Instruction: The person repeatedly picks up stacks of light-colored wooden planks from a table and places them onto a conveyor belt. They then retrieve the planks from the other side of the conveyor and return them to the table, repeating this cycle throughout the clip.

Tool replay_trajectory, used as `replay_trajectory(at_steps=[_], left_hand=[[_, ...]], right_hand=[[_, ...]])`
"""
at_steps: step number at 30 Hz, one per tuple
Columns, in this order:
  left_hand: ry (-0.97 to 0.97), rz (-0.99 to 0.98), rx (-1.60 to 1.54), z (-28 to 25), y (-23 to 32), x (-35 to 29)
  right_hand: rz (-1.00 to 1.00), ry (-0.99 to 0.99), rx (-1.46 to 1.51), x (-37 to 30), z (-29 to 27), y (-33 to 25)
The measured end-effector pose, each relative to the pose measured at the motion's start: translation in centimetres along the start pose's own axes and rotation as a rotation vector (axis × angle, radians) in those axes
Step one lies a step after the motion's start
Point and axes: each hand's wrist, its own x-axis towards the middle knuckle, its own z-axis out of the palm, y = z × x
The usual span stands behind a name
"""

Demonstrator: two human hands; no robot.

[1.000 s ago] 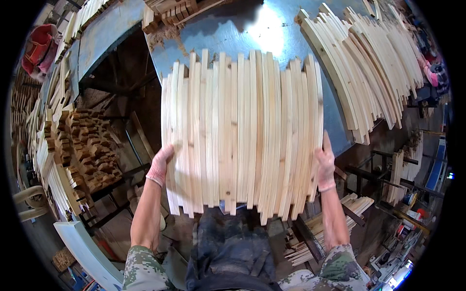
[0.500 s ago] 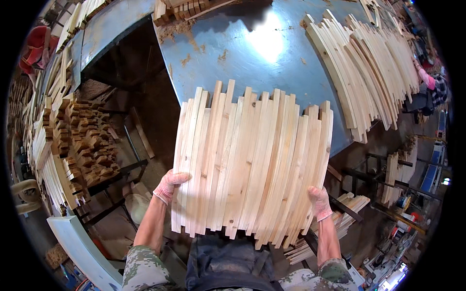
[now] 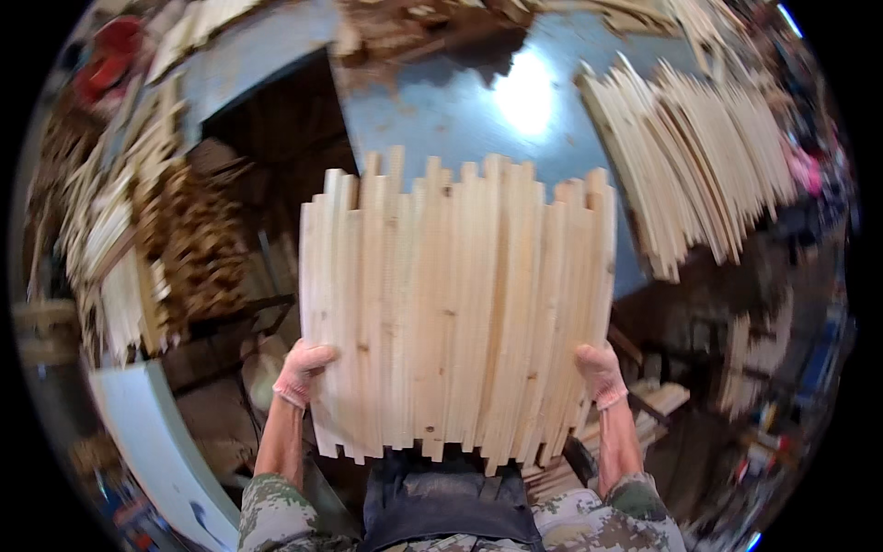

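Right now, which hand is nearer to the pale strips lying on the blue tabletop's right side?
The right hand, gripping the held strips' right edge, below the tabletop strips in view. The left hand is farther, at the opposite edge.

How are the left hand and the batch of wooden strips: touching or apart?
Touching. The head view shows the left hand gripping the side of the batch of wooden strips, thumb laid over its face.

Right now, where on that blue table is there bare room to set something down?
The blue table looks mostly bare between the held strips, the pale strips at right and the brown wood at the back; blur may hide small scraps. Those right and back areas are crowded.
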Motion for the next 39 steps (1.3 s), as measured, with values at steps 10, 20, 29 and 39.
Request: replay_trajectory(at_steps=[10, 20, 29, 39], left_hand=[[0.303, 0.467, -0.09, -12.4, -4.0, -19.3], [0.488, 0.863, -0.507, -18.3, -14.2, -46.3], [0.755, 0.902, -0.895, -27.2, -31.3, -63.0], [1.329, 0.834, -0.759, -33.9, -37.4, -69.2]], right_hand=[[-0.189, -0.538, -0.242, 1.3, 18.3, -4.1], [-0.043, -1.048, -0.574, -5.7, 48.3, 2.2], [0.242, -1.44, -0.888, -15.7, 72.5, 24.7], [0.195, -1.393, -1.158, -21.1, 85.6, 40.7]])
